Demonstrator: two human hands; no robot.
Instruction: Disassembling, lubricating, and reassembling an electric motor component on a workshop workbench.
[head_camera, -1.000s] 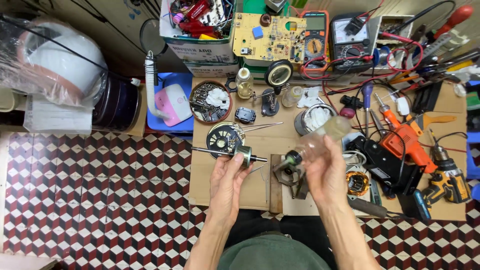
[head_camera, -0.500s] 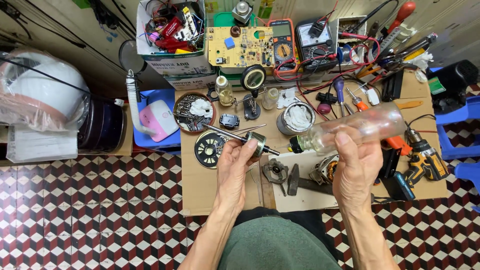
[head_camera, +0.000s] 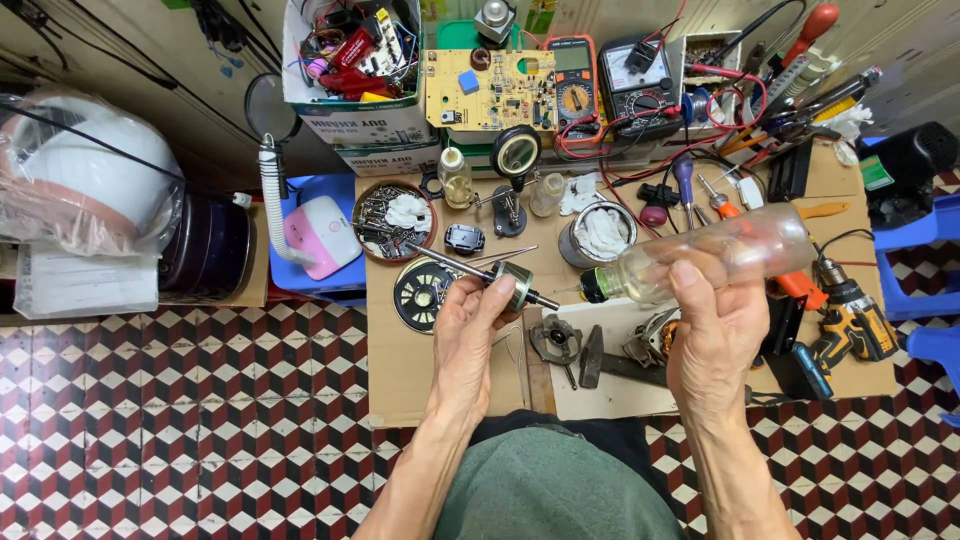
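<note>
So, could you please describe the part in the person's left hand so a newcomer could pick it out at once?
Start at the cardboard-covered workbench and find the left hand raised above its front edge. It pinches a motor rotor: a short metal drum on a thin shaft. Unlike the clear bottle in the right hand, it is opaque metal with a rod poking out both ends.

Seen from above, over a cluttered cardboard-topped bench. Left hand (head_camera: 470, 335) gripping a motor rotor (head_camera: 512, 283) on its long steel shaft, shaft slanting up-left past the fingers. Right hand (head_camera: 712, 335) clasping a clear plastic bottle (head_camera: 715, 262), tipped on its side, dark cap end pointing toward the rotor, just short of it. Between the hands, lower down, a hammer (head_camera: 592, 355) and a small metal bracket (head_camera: 554, 340). Beyond the left hand, a round tin of screws (head_camera: 394, 219); right of the right hand, an orange drill (head_camera: 846, 318).
</note>
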